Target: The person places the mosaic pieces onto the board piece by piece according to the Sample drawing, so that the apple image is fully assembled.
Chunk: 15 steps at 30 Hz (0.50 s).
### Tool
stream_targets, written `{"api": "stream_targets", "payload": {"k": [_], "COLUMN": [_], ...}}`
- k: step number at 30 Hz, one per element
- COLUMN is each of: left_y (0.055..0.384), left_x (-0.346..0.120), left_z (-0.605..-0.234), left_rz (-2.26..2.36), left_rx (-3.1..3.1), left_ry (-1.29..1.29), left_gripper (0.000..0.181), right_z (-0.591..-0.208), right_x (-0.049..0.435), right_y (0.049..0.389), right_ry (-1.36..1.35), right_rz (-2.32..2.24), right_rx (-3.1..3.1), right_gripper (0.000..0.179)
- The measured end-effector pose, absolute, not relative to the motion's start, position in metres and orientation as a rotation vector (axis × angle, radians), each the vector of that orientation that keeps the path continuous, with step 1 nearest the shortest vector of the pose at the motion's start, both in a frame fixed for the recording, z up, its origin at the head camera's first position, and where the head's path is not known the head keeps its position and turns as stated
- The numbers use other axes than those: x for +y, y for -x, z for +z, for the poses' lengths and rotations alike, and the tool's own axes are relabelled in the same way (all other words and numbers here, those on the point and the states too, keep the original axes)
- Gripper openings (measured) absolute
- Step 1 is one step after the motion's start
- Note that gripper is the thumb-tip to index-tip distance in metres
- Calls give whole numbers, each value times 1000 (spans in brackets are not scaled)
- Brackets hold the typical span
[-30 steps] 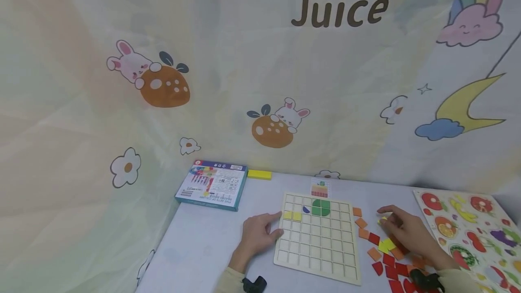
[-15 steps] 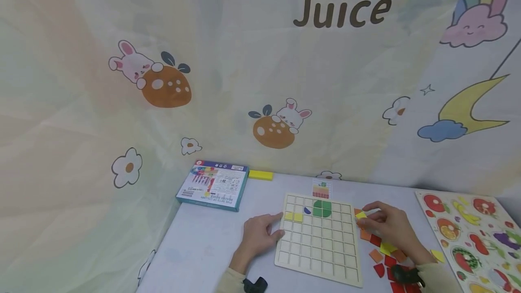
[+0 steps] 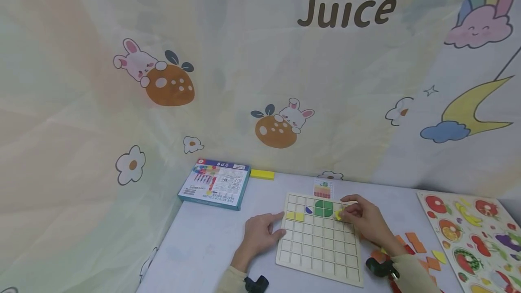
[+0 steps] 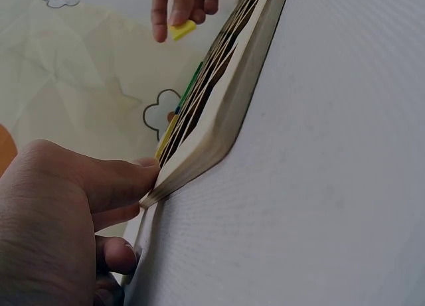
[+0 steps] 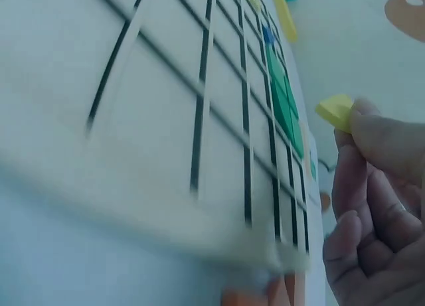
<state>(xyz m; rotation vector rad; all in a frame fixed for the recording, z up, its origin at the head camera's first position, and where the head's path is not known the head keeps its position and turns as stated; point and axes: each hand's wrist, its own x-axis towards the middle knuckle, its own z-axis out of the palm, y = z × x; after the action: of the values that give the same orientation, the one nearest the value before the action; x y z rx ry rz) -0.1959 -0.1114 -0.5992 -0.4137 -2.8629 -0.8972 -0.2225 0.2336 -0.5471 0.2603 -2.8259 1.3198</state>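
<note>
In the head view, a pale board with a square grid (image 3: 318,242) lies on the table. My left hand (image 3: 258,238) rests its thumb and index finger, spread apart, against the board's left edge. Over the upper right of the board, my right hand (image 3: 365,219) pinches a small yellow tile (image 5: 334,111) between thumb and fingers. The right wrist view shows the tile raised above the grid. On the board sit green rounded pieces (image 3: 323,208), a small blue piece (image 3: 308,210) and yellow square tiles (image 3: 299,216) near the left edge.
Loose orange tiles (image 3: 415,242) and red ones lie right of the board, partly hidden by the right arm. A picture card (image 3: 323,189) lies behind the board. A box (image 3: 215,184) and yellow block (image 3: 262,174) stand back left; a fruit-print sheet (image 3: 468,225) lies right.
My right hand has moved left with the yellow tile, from above the loose tiles to over the board's upper right. The left hand has stayed at the board's left edge.
</note>
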Motion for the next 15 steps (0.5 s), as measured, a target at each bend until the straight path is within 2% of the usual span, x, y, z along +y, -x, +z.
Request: {"api": "stream_targets", "payload": {"k": [6,15], "left_y": [196,196], "left_x": [-112,-111], "left_z": [-600,-598], "left_rz": [-888,-898], "left_rx": [-2862,-2868], "left_ry": [416,411], "left_gripper": [48,48], "right_z": [-552,-558], "right_x": [213,176], "right_y": [230,231], "right_ry": [-272,-377], "right_rz": [1371,1360], "right_rx": [-2785,-2836], "right_gripper": [17,8]}}
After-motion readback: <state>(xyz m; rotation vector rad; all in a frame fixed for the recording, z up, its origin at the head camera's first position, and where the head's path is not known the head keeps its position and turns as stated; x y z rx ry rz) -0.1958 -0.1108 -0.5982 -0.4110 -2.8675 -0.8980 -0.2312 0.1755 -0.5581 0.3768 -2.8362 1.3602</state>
